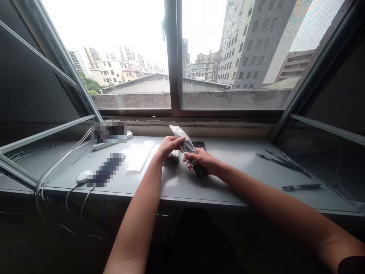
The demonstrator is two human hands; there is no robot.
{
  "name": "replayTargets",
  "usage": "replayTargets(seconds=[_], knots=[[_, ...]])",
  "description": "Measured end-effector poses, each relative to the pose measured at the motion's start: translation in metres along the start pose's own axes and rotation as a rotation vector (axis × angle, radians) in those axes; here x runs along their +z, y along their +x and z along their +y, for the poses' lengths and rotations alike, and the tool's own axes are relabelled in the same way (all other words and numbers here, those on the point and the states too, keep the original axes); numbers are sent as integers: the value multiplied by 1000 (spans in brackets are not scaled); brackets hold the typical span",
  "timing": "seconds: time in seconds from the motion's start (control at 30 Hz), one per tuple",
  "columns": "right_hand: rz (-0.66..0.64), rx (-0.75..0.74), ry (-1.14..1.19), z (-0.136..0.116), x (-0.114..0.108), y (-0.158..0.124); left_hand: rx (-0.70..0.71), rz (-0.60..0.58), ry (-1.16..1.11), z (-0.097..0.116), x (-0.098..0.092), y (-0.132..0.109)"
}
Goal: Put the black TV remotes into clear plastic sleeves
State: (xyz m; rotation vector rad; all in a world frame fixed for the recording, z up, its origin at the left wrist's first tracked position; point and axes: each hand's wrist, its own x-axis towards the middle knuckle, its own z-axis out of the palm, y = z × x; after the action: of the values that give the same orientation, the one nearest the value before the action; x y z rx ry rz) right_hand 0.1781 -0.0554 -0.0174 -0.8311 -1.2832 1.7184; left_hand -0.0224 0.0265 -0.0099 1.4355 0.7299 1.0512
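Observation:
My left hand [171, 146] is closed, pinching the upper part of a clear plastic bag [179, 132]. A dark, long item shows through the bag; it looks like a black remote control, partly hidden by my fingers. My right hand [203, 160] is closed round the bag's lower part, thumb on top. Beneath and behind that hand lies a black remote control [202, 172] on the desk, with dark buttoned ends showing farther back. Beside my left hand sits a small dark bundle [173, 156] in clear plastic, its kind unclear.
Flat white plastic sleeves [141, 156] lie left of my hands on the grey desk [228, 194]. Farther left are a white power strip [129, 134], white cables [61, 158] and a blurred-out item [107, 170]. Several dark pens [285, 161] lie at the right. A window stands behind.

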Motion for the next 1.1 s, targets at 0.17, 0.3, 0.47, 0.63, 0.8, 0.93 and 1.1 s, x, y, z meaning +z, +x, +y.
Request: replayTargets(seconds=[0.17,0.3,0.47,0.63,0.8,0.93,1.1], knots=[[-47,45,-57,3,-3,1,80,298,-154,-5,-10,10],[-105,67,-82,2,-1,0,132,757,-333,-4,-26,18],[10,-2,-54,-6,4,-3,170,1002,-478,1,-38,17],[129,-176,41,-11,2,-1,138,861,-433,2,-32,17],[0,-67,15,-18,2,-5,85,498,-149,0,-16,11],[-152,27,-37,-22,4,-13,37,152,-27,4,-3,0],[-292,105,-126,-19,7,-17,27,35,-100,6,-1,-1]])
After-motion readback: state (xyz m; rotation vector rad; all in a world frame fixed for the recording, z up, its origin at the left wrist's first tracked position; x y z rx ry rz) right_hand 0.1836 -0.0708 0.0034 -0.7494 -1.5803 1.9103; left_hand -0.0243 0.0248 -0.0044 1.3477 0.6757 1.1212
